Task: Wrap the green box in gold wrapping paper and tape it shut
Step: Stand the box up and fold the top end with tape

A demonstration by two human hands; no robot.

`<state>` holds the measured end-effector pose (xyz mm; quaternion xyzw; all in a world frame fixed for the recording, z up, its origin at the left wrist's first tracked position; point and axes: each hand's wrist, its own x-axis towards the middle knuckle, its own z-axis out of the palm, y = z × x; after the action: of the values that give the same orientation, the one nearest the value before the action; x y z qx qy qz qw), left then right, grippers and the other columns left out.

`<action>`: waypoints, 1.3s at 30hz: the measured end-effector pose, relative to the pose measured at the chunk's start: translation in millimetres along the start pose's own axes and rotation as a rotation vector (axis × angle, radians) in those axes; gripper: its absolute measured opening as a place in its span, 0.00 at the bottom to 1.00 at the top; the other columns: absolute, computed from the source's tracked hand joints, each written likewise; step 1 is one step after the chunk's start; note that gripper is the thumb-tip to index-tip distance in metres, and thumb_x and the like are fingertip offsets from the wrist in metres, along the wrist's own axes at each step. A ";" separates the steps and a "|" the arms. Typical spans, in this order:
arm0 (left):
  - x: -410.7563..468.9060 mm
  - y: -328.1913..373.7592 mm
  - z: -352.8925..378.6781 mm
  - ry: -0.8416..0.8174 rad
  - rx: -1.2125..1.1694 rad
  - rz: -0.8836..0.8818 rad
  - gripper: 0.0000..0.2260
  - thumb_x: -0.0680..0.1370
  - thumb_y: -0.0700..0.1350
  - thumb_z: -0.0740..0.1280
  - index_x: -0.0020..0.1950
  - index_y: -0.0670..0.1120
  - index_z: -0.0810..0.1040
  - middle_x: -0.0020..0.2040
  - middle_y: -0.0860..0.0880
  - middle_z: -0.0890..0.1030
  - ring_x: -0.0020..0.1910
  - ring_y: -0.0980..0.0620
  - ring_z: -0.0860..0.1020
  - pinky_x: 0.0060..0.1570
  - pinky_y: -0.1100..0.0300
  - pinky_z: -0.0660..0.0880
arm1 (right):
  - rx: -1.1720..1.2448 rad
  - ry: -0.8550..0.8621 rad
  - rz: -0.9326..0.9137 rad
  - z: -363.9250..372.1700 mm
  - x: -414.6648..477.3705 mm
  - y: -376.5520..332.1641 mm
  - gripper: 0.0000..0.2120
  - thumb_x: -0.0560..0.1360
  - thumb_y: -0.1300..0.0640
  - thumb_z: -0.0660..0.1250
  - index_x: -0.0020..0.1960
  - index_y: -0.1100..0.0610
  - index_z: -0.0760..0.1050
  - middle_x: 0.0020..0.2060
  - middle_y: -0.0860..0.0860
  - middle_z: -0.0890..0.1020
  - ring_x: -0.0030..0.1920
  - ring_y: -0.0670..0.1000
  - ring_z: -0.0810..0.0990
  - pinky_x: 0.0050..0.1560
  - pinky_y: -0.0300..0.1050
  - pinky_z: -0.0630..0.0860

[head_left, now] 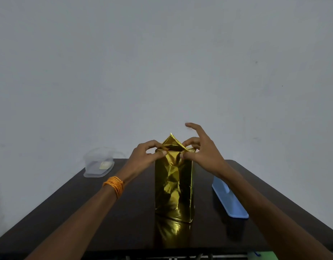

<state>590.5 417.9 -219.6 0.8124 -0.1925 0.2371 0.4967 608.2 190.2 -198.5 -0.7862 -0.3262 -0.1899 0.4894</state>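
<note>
Dark glossy table (68,212), pale grey wall (162,62). Clear plastic container (98,164) far left, pale yellowish item inside. Blue tray (229,199) right. Gold-wrapped box (174,184) upright at centre; left hand (143,156) and right hand (203,152) pinch top paper flap (171,140).

Desk (124,222): wrapped box (174,184) upright at centre; container (98,166) at far left corner; tray (230,201) right of box. Left hand (143,156) and right hand (203,152) either side of box top, pinching it.

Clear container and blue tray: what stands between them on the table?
In the head view, the gold-wrapped box stands upright between them; the left hand and right hand pinch its top folds.
</note>
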 end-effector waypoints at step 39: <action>15.2 -3.7 37.3 0.220 -0.229 -0.162 0.17 0.79 0.39 0.59 0.42 0.50 0.87 0.56 0.47 0.81 0.58 0.49 0.76 0.52 0.49 0.79 | 0.332 0.176 0.385 13.6 27.0 14.8 0.26 0.75 0.66 0.70 0.69 0.52 0.68 0.50 0.56 0.81 0.50 0.50 0.80 0.44 0.42 0.77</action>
<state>612.1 384.8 -228.2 0.7326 -0.0965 0.2603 0.6215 637.7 206.6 -197.5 -0.7230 -0.1536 -0.1047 0.6653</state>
